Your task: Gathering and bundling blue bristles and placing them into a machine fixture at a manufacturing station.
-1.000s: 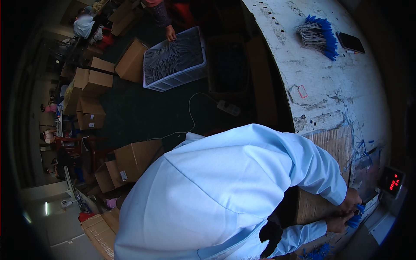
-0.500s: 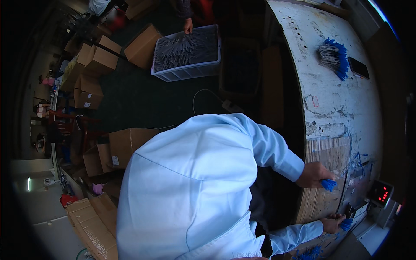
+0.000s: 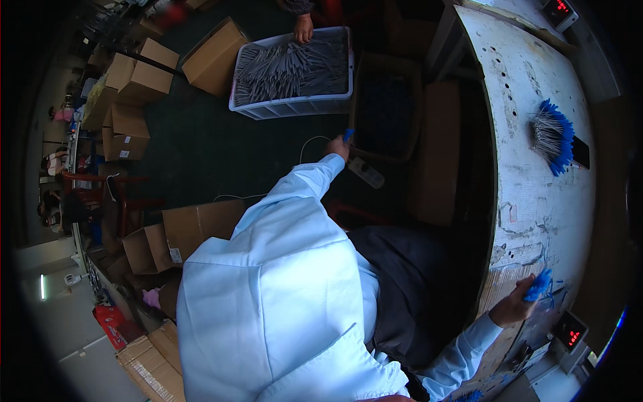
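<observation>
My left hand (image 3: 338,147) reaches out over the dark floor, away from the table, closed around a small blue-ended bundle (image 3: 348,136). Just beyond it stands a cardboard box (image 3: 410,144) with dark bluish contents. Over the near part of the white table (image 3: 529,201), my right hand (image 3: 514,307) grips another blue-ended bundle (image 3: 538,286), its blue tips fanned out past the fingers. Farther up the table lies a larger bundle of thin grey strands with blue ends (image 3: 552,137). The lower parts of both held bundles are hidden by my fingers.
A co-worker's hand (image 3: 303,28) touches grey strips in a white plastic tub (image 3: 295,110). Beside the larger bundle lies a dark phone (image 3: 581,153). A red-digit display (image 3: 569,333) stands at the table's edge. Cardboard boxes (image 3: 201,221) and a power strip (image 3: 366,173) are on the floor.
My left hand has swung from the table out to the left, over the floor, with its blue-ended bundle. My right hand has risen from beside the display, still holding blue tips. The view has shifted.
</observation>
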Tool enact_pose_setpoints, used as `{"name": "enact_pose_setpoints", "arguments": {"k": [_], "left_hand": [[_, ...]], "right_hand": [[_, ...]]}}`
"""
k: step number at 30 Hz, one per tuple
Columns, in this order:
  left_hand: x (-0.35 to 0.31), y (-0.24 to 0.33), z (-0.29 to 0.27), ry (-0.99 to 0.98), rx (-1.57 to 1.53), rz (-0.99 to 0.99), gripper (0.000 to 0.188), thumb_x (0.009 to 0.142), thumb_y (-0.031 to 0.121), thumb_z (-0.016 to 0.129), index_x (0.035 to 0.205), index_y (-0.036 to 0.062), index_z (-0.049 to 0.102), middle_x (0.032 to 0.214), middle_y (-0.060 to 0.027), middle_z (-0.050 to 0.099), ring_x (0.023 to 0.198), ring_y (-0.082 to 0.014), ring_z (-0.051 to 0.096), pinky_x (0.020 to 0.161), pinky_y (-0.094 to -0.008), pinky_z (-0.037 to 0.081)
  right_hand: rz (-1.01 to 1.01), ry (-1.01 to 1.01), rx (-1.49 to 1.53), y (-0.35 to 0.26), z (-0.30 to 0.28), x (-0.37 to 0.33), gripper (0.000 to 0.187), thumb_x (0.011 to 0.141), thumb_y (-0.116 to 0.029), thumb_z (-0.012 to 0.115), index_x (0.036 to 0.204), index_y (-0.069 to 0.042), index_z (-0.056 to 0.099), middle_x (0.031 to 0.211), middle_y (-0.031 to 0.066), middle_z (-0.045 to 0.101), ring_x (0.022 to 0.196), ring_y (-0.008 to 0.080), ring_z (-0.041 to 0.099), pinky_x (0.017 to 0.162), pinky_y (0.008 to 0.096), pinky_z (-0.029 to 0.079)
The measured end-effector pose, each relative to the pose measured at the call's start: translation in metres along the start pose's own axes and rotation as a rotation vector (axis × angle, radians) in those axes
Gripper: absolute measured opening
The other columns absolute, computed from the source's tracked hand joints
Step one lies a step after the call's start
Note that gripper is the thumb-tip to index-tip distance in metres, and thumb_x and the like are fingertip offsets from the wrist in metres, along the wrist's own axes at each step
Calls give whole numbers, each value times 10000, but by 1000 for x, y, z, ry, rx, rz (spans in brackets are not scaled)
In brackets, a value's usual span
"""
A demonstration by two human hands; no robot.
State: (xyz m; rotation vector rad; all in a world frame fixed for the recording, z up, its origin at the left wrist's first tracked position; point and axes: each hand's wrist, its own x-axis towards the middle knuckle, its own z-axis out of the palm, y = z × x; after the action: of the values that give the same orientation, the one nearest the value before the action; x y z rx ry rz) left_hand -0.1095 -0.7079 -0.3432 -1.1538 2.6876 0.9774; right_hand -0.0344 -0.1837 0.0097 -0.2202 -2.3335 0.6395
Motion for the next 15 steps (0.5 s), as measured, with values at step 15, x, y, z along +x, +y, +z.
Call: {"name": "enact_pose_setpoints", "arguments": {"k": [15], "left_hand": [[302, -87, 5, 244, -287, -513, 331, 958, 295, 613, 1137, 21, 667, 1121, -207, 696, 1028, -389, 684, 906, -446, 540]], "right_hand": [[-150, -344, -521, -21, 71, 12, 312, 922, -96, 574, 1220, -8, 601, 1030, 228, 690, 847, 419, 682, 717, 454, 547]]}}
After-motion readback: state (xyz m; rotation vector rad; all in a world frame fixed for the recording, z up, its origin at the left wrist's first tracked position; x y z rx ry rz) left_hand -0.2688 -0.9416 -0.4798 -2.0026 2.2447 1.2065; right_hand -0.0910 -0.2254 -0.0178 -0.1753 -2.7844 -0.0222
